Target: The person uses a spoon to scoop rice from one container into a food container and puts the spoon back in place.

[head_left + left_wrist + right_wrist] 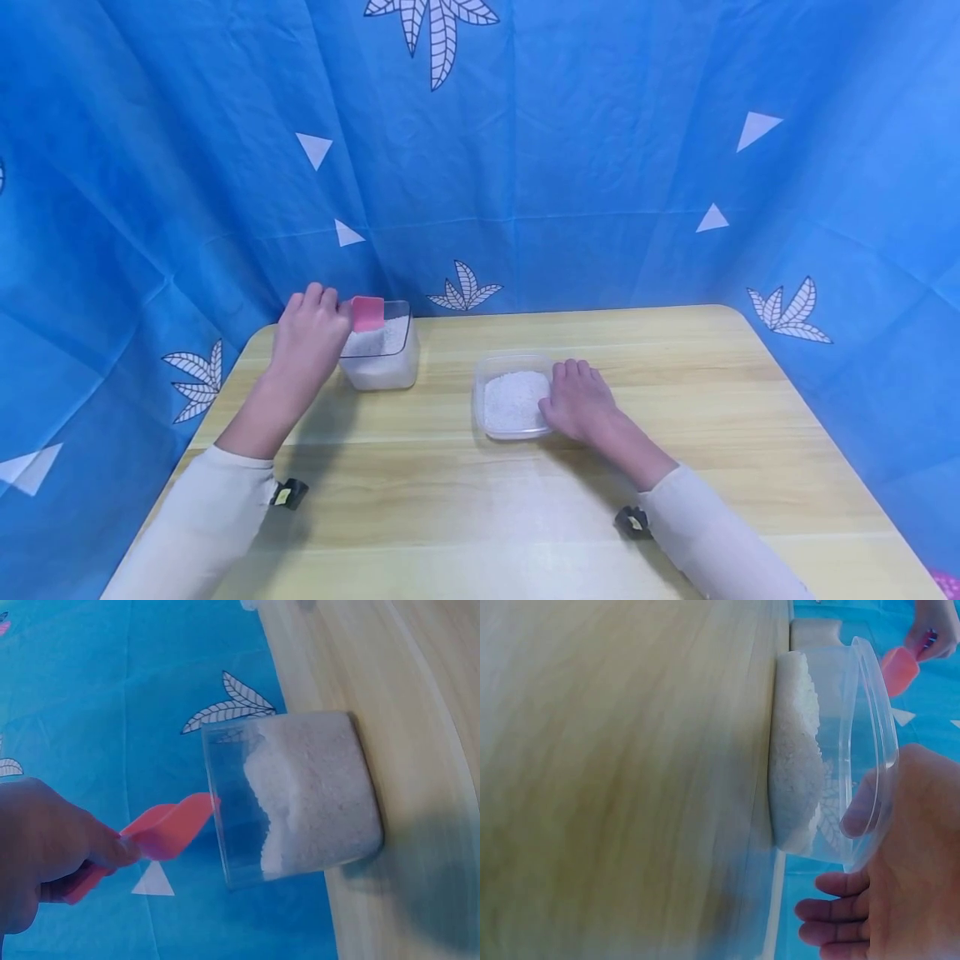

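Light wood-grain table (465, 508), far corners rounded, 12 o'clock = far edge in head view. Two clear containers directly on it, both upright, apart. Taller squarish container (381, 375) at 10 o'clock, near far edge. Shallow tub (517, 434) around 12, nearer table middle. Both part-filled with white grains (516, 398).

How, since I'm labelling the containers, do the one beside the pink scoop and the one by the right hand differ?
The left container looks taller and boxier; the right container is shallower for its width.
The left container is filled past half its height, the right container below half.
The right hand grips the right container's edge; no hand grips the left container.
Both are see-through, open-topped and hold white grainy material.
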The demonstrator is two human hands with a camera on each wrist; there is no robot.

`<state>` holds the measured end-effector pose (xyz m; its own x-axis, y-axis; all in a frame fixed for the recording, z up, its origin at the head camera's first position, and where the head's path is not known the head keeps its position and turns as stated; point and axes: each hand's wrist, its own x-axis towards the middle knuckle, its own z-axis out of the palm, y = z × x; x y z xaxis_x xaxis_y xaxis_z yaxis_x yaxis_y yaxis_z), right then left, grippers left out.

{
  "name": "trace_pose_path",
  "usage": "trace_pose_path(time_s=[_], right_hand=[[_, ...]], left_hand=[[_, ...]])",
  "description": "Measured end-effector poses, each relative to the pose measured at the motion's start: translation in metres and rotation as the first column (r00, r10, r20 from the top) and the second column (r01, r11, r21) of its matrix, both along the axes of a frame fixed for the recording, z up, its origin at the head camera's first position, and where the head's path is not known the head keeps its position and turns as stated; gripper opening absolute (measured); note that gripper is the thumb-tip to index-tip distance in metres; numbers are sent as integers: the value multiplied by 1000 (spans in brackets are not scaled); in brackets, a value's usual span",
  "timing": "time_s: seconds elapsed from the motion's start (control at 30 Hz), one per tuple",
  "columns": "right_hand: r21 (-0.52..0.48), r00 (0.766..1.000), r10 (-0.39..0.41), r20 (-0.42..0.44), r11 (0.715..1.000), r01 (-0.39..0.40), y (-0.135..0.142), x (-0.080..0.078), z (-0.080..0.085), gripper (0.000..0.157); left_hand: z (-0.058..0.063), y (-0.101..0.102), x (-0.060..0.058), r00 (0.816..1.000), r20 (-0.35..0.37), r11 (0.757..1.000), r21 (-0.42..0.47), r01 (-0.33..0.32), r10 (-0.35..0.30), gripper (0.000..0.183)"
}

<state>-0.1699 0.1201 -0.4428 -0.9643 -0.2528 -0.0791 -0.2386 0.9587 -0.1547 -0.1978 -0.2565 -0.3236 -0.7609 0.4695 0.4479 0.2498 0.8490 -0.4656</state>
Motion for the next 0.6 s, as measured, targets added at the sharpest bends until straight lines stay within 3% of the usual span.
trace_pose_path(time_s=[0.6], right_hand=[[-16,1000,1,-5,1000,-1,1,0,-3,43]], left_hand=[[-8,0,-13,992,85,977,-198,-75,94,24]])
